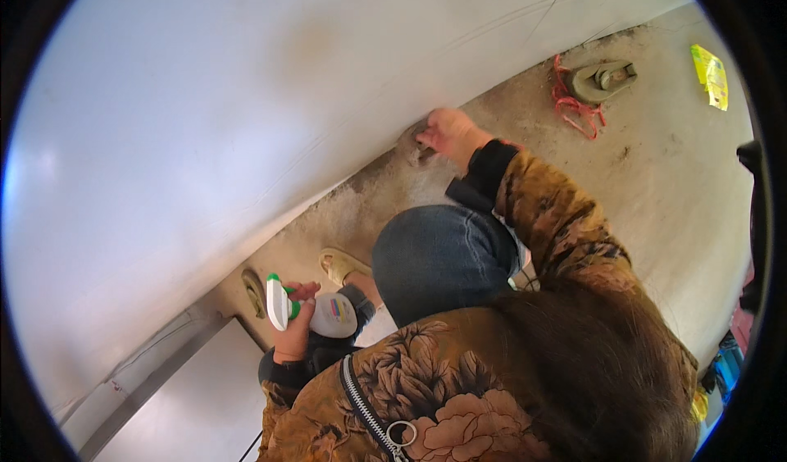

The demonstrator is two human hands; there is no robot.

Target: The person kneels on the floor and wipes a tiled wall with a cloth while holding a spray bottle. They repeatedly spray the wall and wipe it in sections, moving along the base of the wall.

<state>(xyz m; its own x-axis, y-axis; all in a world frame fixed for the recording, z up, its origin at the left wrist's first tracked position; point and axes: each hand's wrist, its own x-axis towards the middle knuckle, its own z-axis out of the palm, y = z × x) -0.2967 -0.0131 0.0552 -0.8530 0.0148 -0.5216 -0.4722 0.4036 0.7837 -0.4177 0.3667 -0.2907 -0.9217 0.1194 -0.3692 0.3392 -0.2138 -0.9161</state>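
Observation:
My left hand (pixel 294 327), at the lower left, is closed around a white spray bottle (pixel 334 315) with a white and green trigger head (pixel 280 302). At the foot of a white wall (pixel 246 111), my right hand (pixel 449 135) reaches down to the concrete floor with its fingers bent. A small grey-brown thing, perhaps a rag, shows below those fingers; the blur does not settle what it is or whether the hand grips it. My denim-covered knee (pixel 436 259) is bent between the two hands.
Up the floor to the right lie an olive object, perhaps a shoe (pixel 599 81), a tangled red cord (pixel 575 108) and a yellow packet (pixel 710 77). My foot wears a pale slipper (pixel 337 265). Another olive slipper (pixel 252 293) rests near a white panel (pixel 197 394).

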